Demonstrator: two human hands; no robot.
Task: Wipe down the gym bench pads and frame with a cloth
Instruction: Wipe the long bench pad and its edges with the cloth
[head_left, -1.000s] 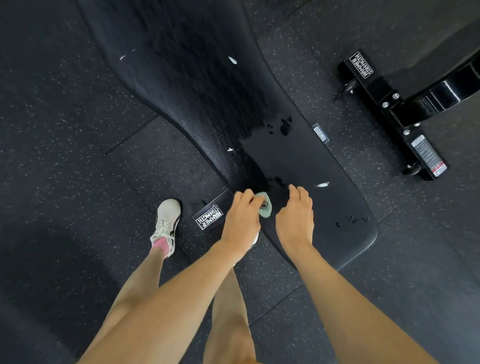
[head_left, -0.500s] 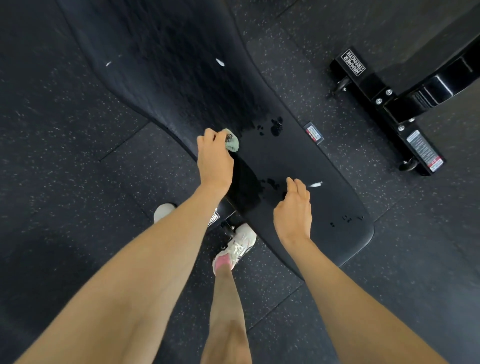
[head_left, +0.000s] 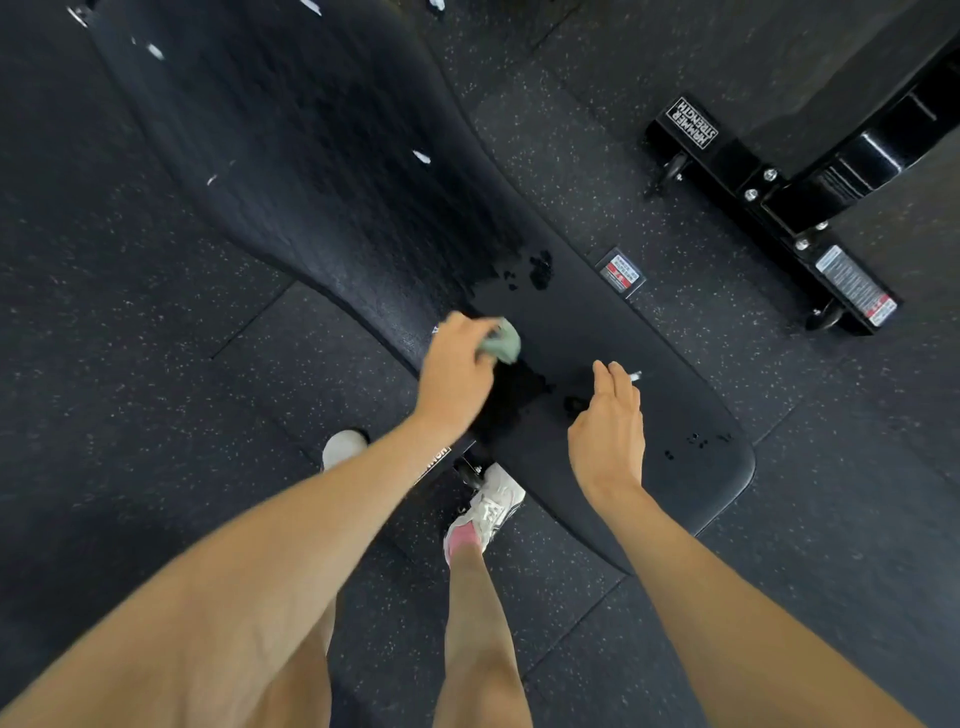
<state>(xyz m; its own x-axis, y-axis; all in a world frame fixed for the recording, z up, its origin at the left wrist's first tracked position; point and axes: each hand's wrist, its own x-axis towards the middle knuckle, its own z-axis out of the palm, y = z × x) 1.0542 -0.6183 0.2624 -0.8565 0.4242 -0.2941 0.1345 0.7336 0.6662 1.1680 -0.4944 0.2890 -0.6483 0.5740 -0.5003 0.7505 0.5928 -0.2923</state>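
A long black bench pad (head_left: 322, 171) runs from the top left down to a rounded near end at the right. Its upper part looks wet and dull; dark droplets dot the narrower near part. My left hand (head_left: 454, 371) grips a bunched pale green cloth (head_left: 501, 343) and presses it onto the pad near its left edge. My right hand (head_left: 610, 423) rests on the pad to the right, fingers straight and together. Part of the black bench frame (head_left: 441, 460) with a white label shows below my left wrist, mostly hidden.
A second black machine base (head_left: 769, 208) with labels, bolts and small wheels stands at the upper right on the speckled rubber floor (head_left: 156, 395). My feet in pale shoes (head_left: 491, 506) stand close to the bench's near left side.
My left hand with the cloth slid up the pad from near the frame label, then came back slightly toward me. My right hand stayed on the pad. My right foot stepped nearer the bench.
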